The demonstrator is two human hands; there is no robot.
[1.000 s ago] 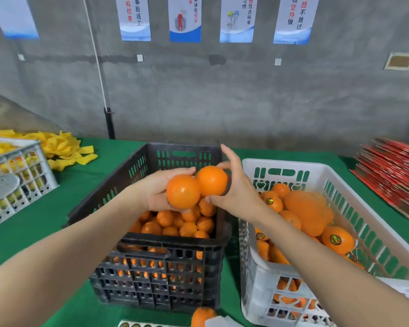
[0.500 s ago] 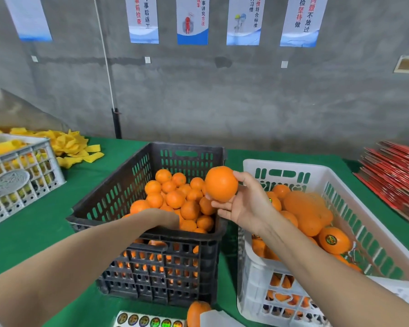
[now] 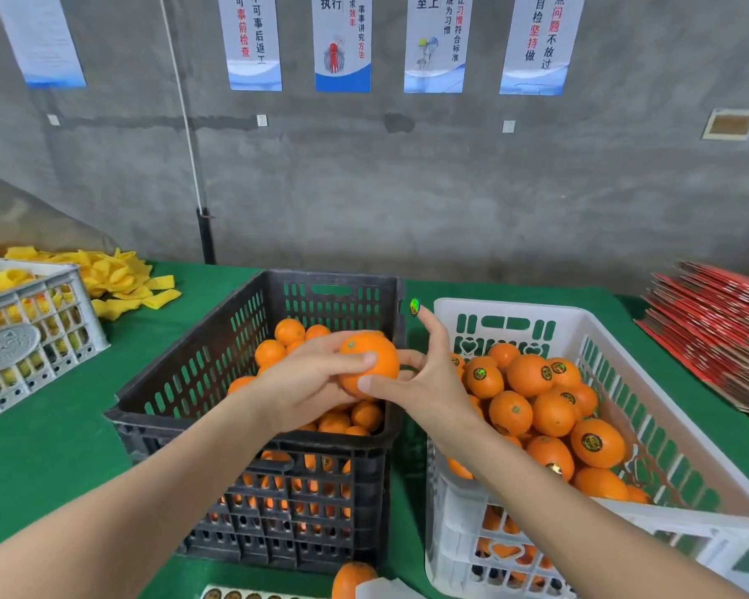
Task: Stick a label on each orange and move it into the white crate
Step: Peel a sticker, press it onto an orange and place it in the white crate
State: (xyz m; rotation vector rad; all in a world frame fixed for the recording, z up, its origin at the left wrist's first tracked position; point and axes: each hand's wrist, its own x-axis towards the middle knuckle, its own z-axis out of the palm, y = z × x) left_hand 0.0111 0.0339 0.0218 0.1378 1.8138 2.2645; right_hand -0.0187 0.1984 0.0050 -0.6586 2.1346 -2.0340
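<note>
The left hand (image 3: 308, 382) and right hand (image 3: 429, 382) grip one smooth orange (image 3: 375, 361) over the slotted black plastic crate (image 3: 182, 382). A round holographic label (image 3: 414, 306) clings to the raised right forefinger. Alongside, the white crate (image 3: 623, 339) holds round-stickered oranges (image 3: 597, 443).

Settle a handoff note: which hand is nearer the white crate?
Right. The right hand is beside the left rim of the white crate, a label on its fingertip, thumb on the orange; the left hand grips it farther left, above the black crate.

To my left: grey crate (image 3: 31, 339), yellow foam nets (image 3: 117, 278) behind it. Red card stack (image 3: 718, 330) far rt, posters (image 3: 342, 41) on wall.
</note>
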